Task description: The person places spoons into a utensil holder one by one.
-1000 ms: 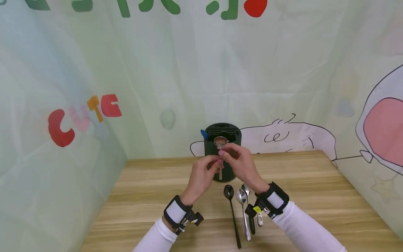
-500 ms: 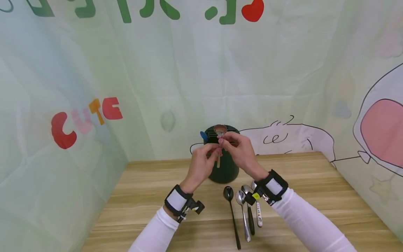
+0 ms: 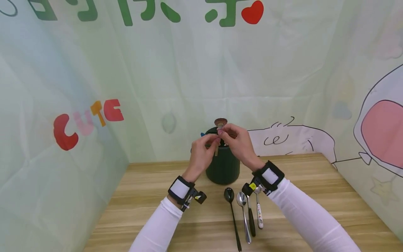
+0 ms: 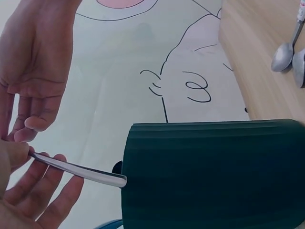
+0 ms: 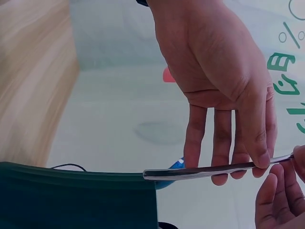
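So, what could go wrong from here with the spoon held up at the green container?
The held spoon could slip, since the left hand and right hand pinch only its thin part. Its lower end, close to the rim of the green container, might catch there. It might also bump the blue spoon.

My head camera looks forward and down, wide over my left hand (image 3: pixel 201 155), my right hand (image 3: pixel 241 143) and the table (image 3: pixel 141 196). Much nearer, my left wrist camera (image 3: pixel 200 197) faces rightward, my right wrist camera (image 3: pixel 247 189) leftward, both sideways. These two share the spoon handle (image 4: pixel 93 174) and part of the green container (image 3: pixel 222 168).
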Tool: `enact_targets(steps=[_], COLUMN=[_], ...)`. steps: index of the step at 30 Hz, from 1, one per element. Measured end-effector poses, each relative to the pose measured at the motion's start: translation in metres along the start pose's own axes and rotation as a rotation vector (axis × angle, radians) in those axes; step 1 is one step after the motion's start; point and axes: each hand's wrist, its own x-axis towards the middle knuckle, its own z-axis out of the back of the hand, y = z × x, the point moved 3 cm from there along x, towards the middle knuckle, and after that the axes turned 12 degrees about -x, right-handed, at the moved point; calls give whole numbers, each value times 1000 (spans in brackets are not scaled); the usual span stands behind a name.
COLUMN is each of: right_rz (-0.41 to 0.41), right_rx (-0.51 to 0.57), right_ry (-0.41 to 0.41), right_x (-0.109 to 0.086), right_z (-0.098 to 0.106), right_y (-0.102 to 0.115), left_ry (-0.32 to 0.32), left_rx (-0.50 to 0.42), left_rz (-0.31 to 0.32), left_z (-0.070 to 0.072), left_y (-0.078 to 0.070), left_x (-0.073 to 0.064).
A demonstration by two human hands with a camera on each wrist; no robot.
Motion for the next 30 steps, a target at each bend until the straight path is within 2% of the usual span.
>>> enact_targets(steps=[8,14,20,30], right_rz=[31,64,57,26], right_rx=[-15,-9,-54,-124], right_ry=[-33,-48,-52,-29], right_x=[13,19,22,20], right_z=[4,6,3,-6], right_y=[2,2,-4,-20], left_ry=[-23,-36,-30,0], left_rx=[-15,-23,-38,-1], left_rz=[-24,-40,-22,6], left_z=[-1,-2,-4,-9], left_y=[1,4,13,34], left_x=[15,22,24,19])
